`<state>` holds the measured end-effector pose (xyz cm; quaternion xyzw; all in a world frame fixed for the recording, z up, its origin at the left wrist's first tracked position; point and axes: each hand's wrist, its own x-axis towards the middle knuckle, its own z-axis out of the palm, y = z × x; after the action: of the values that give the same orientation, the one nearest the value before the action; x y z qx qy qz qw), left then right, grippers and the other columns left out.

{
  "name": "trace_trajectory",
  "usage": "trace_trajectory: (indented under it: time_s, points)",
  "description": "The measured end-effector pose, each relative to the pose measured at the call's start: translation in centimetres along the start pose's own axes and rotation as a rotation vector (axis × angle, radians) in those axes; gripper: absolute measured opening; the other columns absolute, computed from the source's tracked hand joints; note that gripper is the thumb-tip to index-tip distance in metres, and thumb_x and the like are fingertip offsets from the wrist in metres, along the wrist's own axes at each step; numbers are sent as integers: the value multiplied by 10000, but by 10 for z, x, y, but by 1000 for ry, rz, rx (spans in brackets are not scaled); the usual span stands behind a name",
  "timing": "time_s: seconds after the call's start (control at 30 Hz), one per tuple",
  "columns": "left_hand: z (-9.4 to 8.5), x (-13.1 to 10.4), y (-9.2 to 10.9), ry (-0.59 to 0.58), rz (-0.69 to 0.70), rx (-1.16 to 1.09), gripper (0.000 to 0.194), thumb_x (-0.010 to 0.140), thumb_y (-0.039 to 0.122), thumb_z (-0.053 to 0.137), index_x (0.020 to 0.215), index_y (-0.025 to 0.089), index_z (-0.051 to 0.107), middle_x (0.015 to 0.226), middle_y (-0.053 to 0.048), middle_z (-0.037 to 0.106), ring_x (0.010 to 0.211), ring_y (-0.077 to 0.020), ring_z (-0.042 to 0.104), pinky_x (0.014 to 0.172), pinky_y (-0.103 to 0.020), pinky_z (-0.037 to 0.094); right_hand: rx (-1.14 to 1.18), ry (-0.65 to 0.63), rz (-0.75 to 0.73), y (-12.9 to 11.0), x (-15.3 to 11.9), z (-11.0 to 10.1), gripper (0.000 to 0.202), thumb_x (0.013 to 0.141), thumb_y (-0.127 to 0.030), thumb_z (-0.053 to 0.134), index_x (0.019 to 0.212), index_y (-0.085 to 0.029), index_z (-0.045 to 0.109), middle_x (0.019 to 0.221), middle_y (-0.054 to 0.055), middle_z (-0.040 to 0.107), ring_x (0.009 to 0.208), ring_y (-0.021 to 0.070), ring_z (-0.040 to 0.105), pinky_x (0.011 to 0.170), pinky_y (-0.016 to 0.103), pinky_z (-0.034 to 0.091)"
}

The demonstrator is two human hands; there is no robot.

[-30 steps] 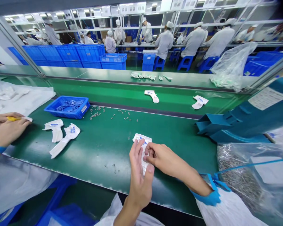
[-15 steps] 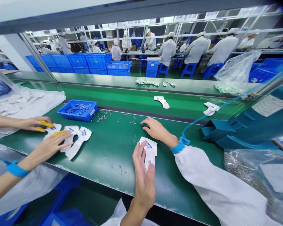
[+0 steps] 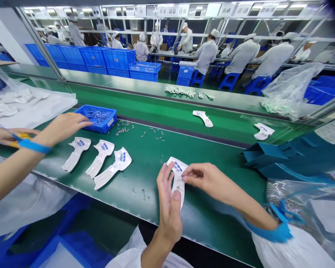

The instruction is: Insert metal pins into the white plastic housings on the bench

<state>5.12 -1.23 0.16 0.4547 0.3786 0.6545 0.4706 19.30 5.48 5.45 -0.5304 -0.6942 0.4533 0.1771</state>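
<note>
On the green table lies a white plastic shell point(image 3: 178, 183) with blue parts in its wide end. My left hand point(image 3: 169, 208) rests against its left side and lower end, thumb and fingers holding it. From the right, my right hand point(image 3: 205, 176) reaches over the shell's edge with thumb and fingertips pinched together; anything between them is too small to make out. Small metal pieces point(image 3: 123, 130) are scattered farther back on the table, beside a blue tray point(image 3: 111, 122) of small blue parts.
Three white shells, one of them point(image 3: 102, 149) in the middle, lie at left near a co-worker's hands point(image 3: 64, 128). Two more shells point(image 3: 203, 118) sit on the green belt point(image 3: 145, 106). At right are teal bins point(image 3: 281, 154) and a plastic bag point(image 3: 284, 190).
My right hand has come back from near the metal pieces to the shell, its fingers now pinched. The co-worker's hands have moved off the left shells, one toward the blue tray. The view has shifted.
</note>
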Motion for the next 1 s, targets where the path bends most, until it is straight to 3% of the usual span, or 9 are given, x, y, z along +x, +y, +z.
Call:
trace_trajectory:
  time_s: [0.1,0.23,0.73,1.0]
  points:
    - [5,-5,-10,-22,-13,-87,530,1007,447,408,1489,273,278,1569,-98,349,1469,-258,298,1217,-472,214,1,-49,51,-1,-19,17,169,882,-335,594,837,-205,692,816,14,720,737,165,628,669,261,447]
    - [-2,-2,-2,-44,-26,-95,539,1007,469,419,1490,281,272,1569,-92,344,1476,-253,281,1222,-463,204,-101,9,82,-2,-19,29,172,894,-304,548,830,-216,681,774,7,696,682,159,581,607,266,384]
    - [-3,-1,2,-68,-36,-67,537,1010,466,417,1492,281,273,1569,-92,346,1471,-256,293,1222,-464,213,-197,-23,110,0,-17,26,205,905,-341,531,759,-221,611,730,1,675,649,164,569,582,273,358]
    - [-3,-2,2,-71,-47,-55,515,1014,457,412,1489,290,302,1565,-86,354,1465,-260,305,1222,-463,219,-184,-47,105,2,-16,26,155,920,-328,502,824,-225,566,797,25,691,701,180,606,604,278,376]
